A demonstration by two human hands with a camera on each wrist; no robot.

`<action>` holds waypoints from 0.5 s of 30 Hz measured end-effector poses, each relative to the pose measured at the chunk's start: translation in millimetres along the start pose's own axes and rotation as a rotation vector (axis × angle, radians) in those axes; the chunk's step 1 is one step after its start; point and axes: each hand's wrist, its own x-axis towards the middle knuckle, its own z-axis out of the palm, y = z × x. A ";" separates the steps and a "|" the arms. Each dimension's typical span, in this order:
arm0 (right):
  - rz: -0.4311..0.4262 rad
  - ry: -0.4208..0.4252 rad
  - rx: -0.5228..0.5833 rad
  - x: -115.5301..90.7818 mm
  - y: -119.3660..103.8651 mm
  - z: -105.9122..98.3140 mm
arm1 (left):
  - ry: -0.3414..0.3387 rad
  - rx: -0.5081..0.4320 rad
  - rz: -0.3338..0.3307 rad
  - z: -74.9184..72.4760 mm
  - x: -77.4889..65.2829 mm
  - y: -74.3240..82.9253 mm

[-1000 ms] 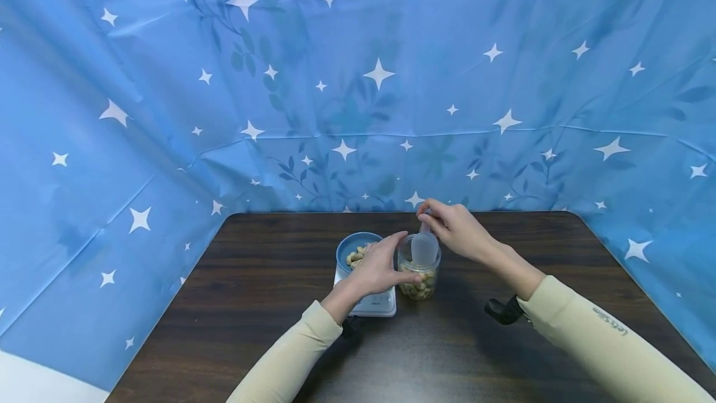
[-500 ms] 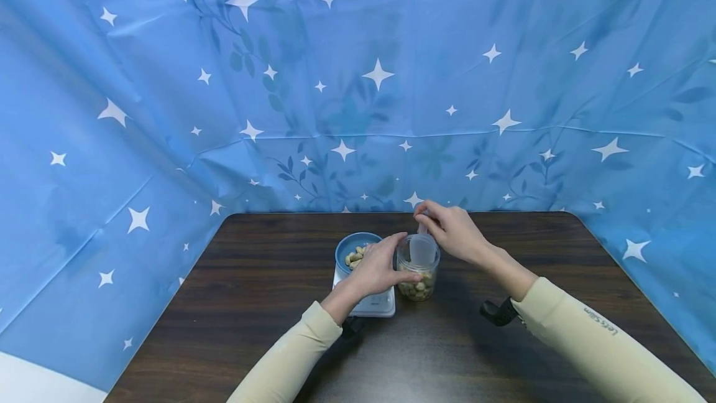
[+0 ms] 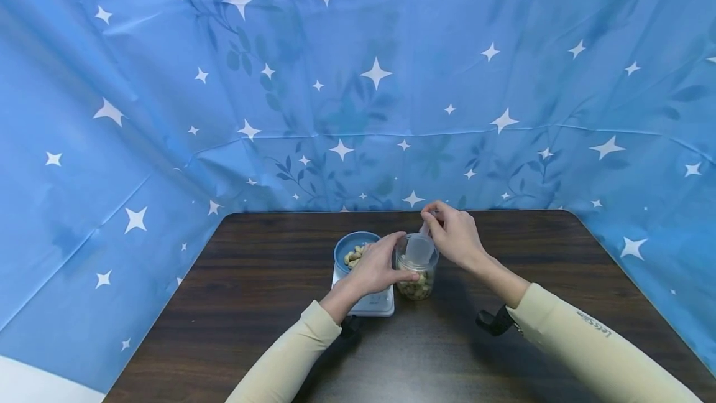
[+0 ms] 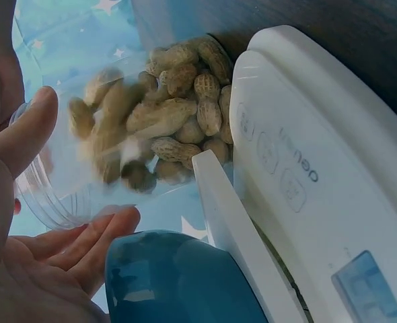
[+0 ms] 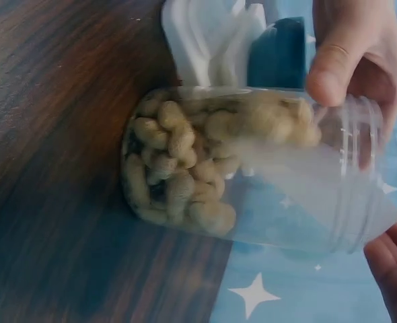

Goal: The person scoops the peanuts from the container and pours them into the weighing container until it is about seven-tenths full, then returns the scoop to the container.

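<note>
A clear jar (image 3: 427,272) of unshelled peanuts (image 5: 185,151) stands upright on the table. My left hand (image 3: 373,271) grips it near the top, thumb and fingers around its wall. My right hand (image 3: 454,235) pinches the handle of a translucent plastic scoop (image 3: 418,250) above the mouth of the jar. The scoop's cup is inside the jar, tilted, with blurred peanuts at its end in the right wrist view. Beside the jar, partly behind my left hand, a blue bowl (image 3: 342,258) holding peanuts sits on a white kitchen scale (image 3: 371,305).
The dark wooden table (image 3: 268,303) extends on both sides and in front. Behind it hangs a blue curtain (image 3: 358,111) with white stars. In the left wrist view the scale's buttons and display (image 4: 370,289) are close to the jar.
Inside the jar the scoop has tilted, its cup leaning further left and its handle to the right. My right hand has turned slightly with it. My left hand keeps its hold on the jar.
</note>
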 end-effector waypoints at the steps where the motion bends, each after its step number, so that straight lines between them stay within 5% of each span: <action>1: 0.012 0.006 0.002 0.4 -0.5 0.0 | 0.001 -0.002 0.000 -0.1 0.0 -0.1; 9: 0.050 -0.115 0.000 1.5 -5.2 3.7 | 0.007 -0.012 0.004 -1.5 -1.9 -0.1; 15: 0.149 -0.045 0.049 2.1 -2.5 -1.1 | 0.007 -0.008 -0.006 -0.9 -0.8 -0.1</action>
